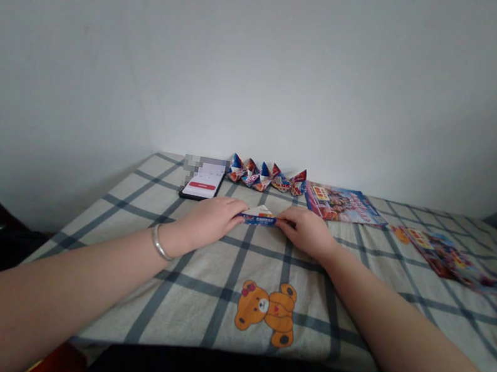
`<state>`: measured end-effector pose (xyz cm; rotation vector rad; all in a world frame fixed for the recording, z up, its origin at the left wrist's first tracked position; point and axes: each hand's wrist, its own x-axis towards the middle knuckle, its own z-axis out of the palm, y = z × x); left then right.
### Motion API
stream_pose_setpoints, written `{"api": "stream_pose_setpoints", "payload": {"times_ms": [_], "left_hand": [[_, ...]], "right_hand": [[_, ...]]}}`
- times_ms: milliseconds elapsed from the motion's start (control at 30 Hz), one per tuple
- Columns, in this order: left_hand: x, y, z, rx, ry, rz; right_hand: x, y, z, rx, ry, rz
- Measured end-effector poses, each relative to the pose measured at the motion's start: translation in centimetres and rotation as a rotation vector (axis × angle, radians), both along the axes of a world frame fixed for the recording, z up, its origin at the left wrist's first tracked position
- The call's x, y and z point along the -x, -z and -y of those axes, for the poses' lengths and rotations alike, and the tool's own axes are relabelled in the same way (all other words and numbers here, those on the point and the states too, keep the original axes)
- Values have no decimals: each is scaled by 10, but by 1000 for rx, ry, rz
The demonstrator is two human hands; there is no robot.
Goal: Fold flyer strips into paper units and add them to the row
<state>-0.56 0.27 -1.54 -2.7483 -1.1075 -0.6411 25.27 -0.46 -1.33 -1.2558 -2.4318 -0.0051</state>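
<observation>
A small folded piece of printed paper (259, 216) lies on the checked cloth (195, 278), pinched at both ends. My left hand (209, 220), with a silver bangle on its wrist, grips the paper's left end with closed fingers. Pressing on the right end with closed fingers is my right hand (306, 230). Behind the paper, by the wall, stands a row of several folded paper shapes (266, 176) in blue, red and white.
A phone (203, 182) with a lit screen lies at the back left. Printed leaflets (343, 204) lie at the back right, with another leaflet (446, 257) further right. An orange bear print (268, 311) marks the cloth near me. The white wall rises close behind.
</observation>
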Motion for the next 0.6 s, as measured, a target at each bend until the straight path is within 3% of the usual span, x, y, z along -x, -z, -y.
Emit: {"api": "stream_pose_setpoints", "payload": {"times_ms": [333, 600], "left_hand": [[4, 1, -7, 144, 24, 124], [4, 3, -4, 124, -45, 238]], "right_hand": [[-10, -1, -8, 95, 62, -43], [-9, -4, -6, 76, 69, -4]]}}
